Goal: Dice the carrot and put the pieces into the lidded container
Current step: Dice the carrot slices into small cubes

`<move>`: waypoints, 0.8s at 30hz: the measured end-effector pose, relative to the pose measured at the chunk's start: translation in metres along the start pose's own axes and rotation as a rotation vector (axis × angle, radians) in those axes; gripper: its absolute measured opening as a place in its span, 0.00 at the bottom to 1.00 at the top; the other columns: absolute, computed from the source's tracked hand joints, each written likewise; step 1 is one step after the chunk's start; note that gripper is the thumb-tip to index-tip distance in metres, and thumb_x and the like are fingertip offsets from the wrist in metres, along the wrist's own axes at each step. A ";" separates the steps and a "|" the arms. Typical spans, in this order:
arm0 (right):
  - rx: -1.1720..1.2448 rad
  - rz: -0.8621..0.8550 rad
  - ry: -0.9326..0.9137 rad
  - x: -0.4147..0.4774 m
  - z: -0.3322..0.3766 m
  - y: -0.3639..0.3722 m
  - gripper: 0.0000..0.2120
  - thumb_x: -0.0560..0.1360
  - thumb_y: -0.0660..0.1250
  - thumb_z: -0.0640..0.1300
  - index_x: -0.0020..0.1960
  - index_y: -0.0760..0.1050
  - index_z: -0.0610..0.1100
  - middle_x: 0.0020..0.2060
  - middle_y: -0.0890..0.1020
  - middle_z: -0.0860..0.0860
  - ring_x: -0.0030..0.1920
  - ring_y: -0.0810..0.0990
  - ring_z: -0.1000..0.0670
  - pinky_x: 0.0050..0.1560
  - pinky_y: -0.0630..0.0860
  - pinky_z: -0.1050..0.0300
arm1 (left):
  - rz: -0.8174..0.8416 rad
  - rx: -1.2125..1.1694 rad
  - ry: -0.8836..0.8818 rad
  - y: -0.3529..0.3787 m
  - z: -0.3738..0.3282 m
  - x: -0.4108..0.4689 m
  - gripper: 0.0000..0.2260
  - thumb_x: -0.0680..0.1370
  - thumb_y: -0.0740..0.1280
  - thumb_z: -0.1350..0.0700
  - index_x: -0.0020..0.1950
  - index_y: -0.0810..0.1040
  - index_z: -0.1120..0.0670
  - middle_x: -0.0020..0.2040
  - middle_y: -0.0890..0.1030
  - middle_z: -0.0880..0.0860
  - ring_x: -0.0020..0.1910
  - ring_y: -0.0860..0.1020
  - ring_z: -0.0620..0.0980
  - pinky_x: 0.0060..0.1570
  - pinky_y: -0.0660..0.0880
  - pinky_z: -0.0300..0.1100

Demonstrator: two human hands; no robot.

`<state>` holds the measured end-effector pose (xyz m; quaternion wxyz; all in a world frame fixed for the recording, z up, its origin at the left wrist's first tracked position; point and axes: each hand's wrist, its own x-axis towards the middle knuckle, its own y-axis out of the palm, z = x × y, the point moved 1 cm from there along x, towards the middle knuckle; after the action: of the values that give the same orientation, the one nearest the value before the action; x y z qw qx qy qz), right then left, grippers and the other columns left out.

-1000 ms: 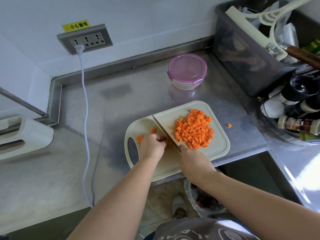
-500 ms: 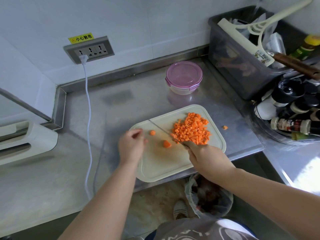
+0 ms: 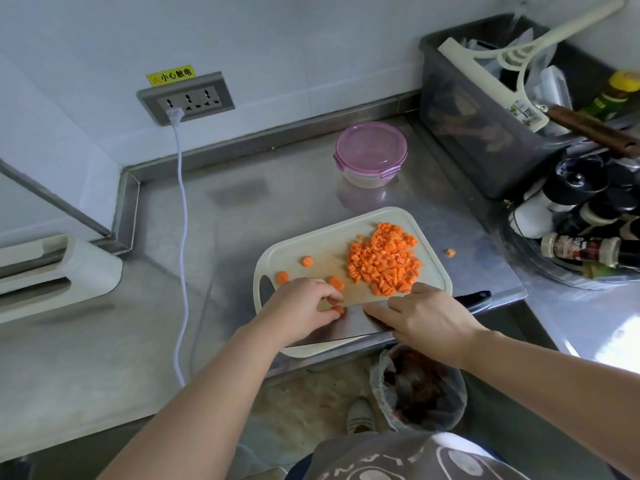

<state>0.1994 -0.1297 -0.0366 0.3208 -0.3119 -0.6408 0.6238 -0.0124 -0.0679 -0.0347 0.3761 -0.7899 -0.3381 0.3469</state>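
A white cord (image 3: 180,237) hangs from the wall socket (image 3: 187,98) at the steel counter's (image 3: 225,237) 10 o'clock. On the cream cutting board (image 3: 311,244), two carrot slices (image 3: 282,277) lie toward 9 o'clock. The left hand (image 3: 301,308), fingers curled, pinches a small carrot piece (image 3: 338,309) near the board's 6 o'clock edge. The knife (image 3: 346,329) lies flat there; the right hand (image 3: 427,318) rests straight, relaxed fingers on its blade, gripping nothing. The diced carrot pile (image 3: 384,261) sits at the board's 2 o'clock. The lidded container (image 3: 370,152), lid on, stands beyond the board at 12 o'clock. One stray cube (image 3: 450,252) lies on the counter at 3 o'clock.
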 end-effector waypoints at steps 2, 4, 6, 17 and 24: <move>-0.008 0.009 -0.002 -0.001 0.001 -0.004 0.24 0.58 0.77 0.40 0.53 0.81 0.47 0.27 0.75 0.53 0.22 0.71 0.48 0.31 0.71 0.61 | -0.004 -0.012 -0.005 0.003 0.000 0.001 0.11 0.74 0.71 0.50 0.56 0.81 0.48 0.55 0.80 0.44 0.56 0.76 0.44 0.58 0.70 0.42; -0.027 0.022 -0.008 -0.002 0.001 -0.005 0.24 0.58 0.77 0.39 0.53 0.82 0.47 0.27 0.75 0.53 0.21 0.69 0.48 0.30 0.69 0.61 | -0.006 -0.036 -0.008 0.005 -0.001 0.002 0.09 0.74 0.71 0.51 0.53 0.82 0.48 0.54 0.81 0.44 0.55 0.77 0.44 0.57 0.71 0.42; -0.032 0.041 -0.004 -0.004 0.001 -0.007 0.24 0.58 0.77 0.39 0.54 0.82 0.47 0.26 0.74 0.52 0.21 0.69 0.48 0.30 0.69 0.61 | 0.002 -0.054 -0.011 0.009 -0.003 0.003 0.08 0.74 0.71 0.52 0.52 0.82 0.49 0.52 0.81 0.45 0.53 0.78 0.45 0.56 0.73 0.43; 0.249 0.012 0.291 -0.039 -0.016 -0.005 0.16 0.76 0.58 0.45 0.60 0.78 0.53 0.33 0.82 0.54 0.28 0.77 0.47 0.28 0.76 0.55 | -0.402 -0.168 -0.257 -0.023 0.035 0.026 0.08 0.73 0.71 0.54 0.52 0.80 0.50 0.41 0.78 0.43 0.48 0.79 0.48 0.52 0.75 0.44; 0.714 0.011 0.710 -0.023 -0.007 -0.013 0.09 0.82 0.56 0.44 0.44 0.70 0.45 0.27 0.71 0.50 0.27 0.68 0.50 0.30 0.64 0.55 | -0.377 0.110 -0.164 0.001 0.015 0.058 0.11 0.75 0.67 0.53 0.58 0.78 0.50 0.52 0.82 0.47 0.55 0.78 0.51 0.55 0.69 0.44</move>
<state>0.2187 -0.1444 -0.0237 0.6024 -0.3790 -0.2373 0.6612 0.0065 -0.0164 -0.0599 0.4479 -0.6602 -0.4899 0.3513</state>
